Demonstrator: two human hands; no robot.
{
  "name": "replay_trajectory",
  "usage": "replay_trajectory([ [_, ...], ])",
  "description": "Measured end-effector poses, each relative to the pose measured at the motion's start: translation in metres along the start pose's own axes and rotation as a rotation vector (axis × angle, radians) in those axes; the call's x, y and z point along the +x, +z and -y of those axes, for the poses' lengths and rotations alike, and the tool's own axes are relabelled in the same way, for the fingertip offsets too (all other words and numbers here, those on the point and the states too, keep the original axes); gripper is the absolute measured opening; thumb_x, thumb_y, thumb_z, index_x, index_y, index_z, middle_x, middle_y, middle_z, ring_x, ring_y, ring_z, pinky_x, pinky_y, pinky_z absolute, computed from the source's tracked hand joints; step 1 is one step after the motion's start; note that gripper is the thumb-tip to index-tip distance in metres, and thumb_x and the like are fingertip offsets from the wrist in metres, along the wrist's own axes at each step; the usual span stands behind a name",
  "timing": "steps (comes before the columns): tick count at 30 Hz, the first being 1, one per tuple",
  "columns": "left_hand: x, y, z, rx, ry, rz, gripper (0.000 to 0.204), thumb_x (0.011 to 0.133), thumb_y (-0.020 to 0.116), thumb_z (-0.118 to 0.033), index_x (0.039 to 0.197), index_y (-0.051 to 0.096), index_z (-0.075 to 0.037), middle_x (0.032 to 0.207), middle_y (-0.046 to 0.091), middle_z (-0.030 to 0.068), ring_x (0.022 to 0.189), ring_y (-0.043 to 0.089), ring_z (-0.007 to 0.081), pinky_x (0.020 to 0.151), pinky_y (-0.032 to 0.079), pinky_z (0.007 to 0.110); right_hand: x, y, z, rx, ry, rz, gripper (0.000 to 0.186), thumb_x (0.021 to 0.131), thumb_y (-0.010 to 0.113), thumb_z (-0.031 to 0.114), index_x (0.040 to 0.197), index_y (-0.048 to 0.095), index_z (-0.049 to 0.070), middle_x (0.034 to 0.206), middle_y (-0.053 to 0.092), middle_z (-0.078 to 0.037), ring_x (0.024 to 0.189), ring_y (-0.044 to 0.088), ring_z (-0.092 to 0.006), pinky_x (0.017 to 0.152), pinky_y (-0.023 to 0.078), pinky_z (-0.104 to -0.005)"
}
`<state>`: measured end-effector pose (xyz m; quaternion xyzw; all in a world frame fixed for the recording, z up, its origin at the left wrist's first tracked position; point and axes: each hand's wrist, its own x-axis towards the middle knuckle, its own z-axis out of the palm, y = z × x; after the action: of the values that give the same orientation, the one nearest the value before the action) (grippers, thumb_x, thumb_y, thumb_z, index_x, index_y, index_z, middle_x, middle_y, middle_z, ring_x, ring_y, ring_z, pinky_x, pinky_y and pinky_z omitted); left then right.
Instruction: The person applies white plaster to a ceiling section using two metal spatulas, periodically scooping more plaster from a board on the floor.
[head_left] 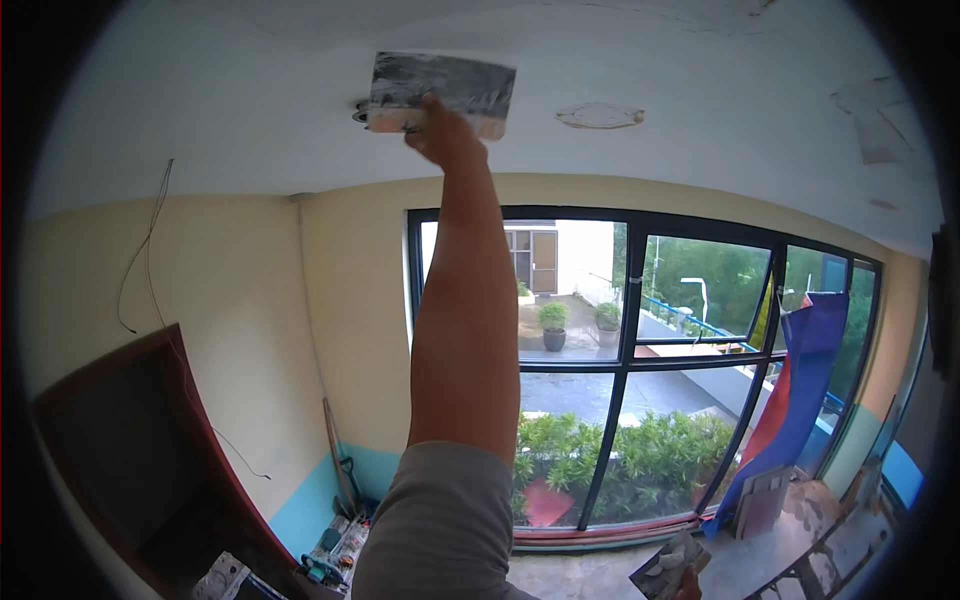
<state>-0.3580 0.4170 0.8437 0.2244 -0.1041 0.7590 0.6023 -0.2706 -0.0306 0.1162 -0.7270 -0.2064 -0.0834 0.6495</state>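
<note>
My left hand (447, 138) is raised overhead, its fingers closed on a wide putty knife (445, 82). The broad metal blade is smeared grey and white and lies at the ceiling (680, 60); whether it touches is hard to tell. Just left of the blade, a dark round fitting or hole (361, 112) partly shows in the ceiling. To its right is a roundish patch (600, 116) with a brownish outline. Low at the right, my right hand (688, 586), mostly cut off by the lower edge, grips a flat metal trowel (668, 568) loaded with pale grey putty.
Wires (152, 235) dangle from the ceiling at left, above a dark red-framed doorway (110, 450). A black-framed window (630, 290) fills the far wall, with a blue and red cloth (800, 380) hanging beside it. Tools (335, 545) lie in the left corner; a ladder-like frame (820, 570) stands lower right.
</note>
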Motion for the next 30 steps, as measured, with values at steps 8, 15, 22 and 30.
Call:
replay_trajectory([
  [8, 0.001, -0.027, -0.082, 0.257, 0.543, -0.116, 0.052, 0.097, 0.045, -0.015, 0.138, 0.021, 0.004, 0.130, 0.042, 0.0259, 0.111, 0.055, 0.0350, 0.092, 0.054, 0.040, 0.037, 0.000, 0.027, 0.248, 0.156, 0.097, 0.048, 0.094, 0.055, 0.019, 0.136, 0.043, -0.003, 0.123, 0.058, -0.021, 0.106, 0.061, -0.0290, 0.087, 0.051, -0.0350],
  [15, -0.006, 0.007, -0.102, 0.381, 0.833, -0.014, 0.045, 0.093, 0.043, -0.005, 0.133, 0.026, 0.008, 0.126, 0.043, 0.0270, 0.109, 0.056, 0.0361, 0.090, 0.051, 0.043, 0.064, -0.005, 0.031, 0.380, 0.236, 0.165, 0.047, 0.096, 0.052, 0.021, 0.136, 0.042, -0.002, 0.123, 0.058, -0.019, 0.106, 0.060, -0.0286, 0.089, 0.050, -0.0358],
  [22, -0.044, 0.048, -0.076, 0.619, 0.946, -0.031, 0.042, 0.087, 0.050, -0.001, 0.123, 0.032, 0.010, 0.119, 0.039, 0.0250, 0.104, 0.054, 0.0392, 0.088, 0.048, 0.043, 0.082, -0.013, 0.032, 0.483, 0.309, 0.202, 0.046, 0.097, 0.048, 0.023, 0.136, 0.042, -0.001, 0.123, 0.058, -0.017, 0.107, 0.060, -0.0281, 0.090, 0.050, -0.0367],
  [30, -0.103, 0.104, -0.015, 0.454, 1.258, 0.100, 0.053, 0.077, 0.057, 0.001, 0.123, 0.033, 0.012, 0.111, 0.040, 0.0265, 0.099, 0.047, 0.0413, 0.087, 0.042, 0.049, 0.094, -0.027, 0.030, 0.596, 0.383, 0.217, 0.046, 0.098, 0.045, 0.025, 0.137, 0.042, 0.001, 0.123, 0.058, -0.016, 0.108, 0.060, -0.0277, 0.092, 0.049, -0.0376],
])
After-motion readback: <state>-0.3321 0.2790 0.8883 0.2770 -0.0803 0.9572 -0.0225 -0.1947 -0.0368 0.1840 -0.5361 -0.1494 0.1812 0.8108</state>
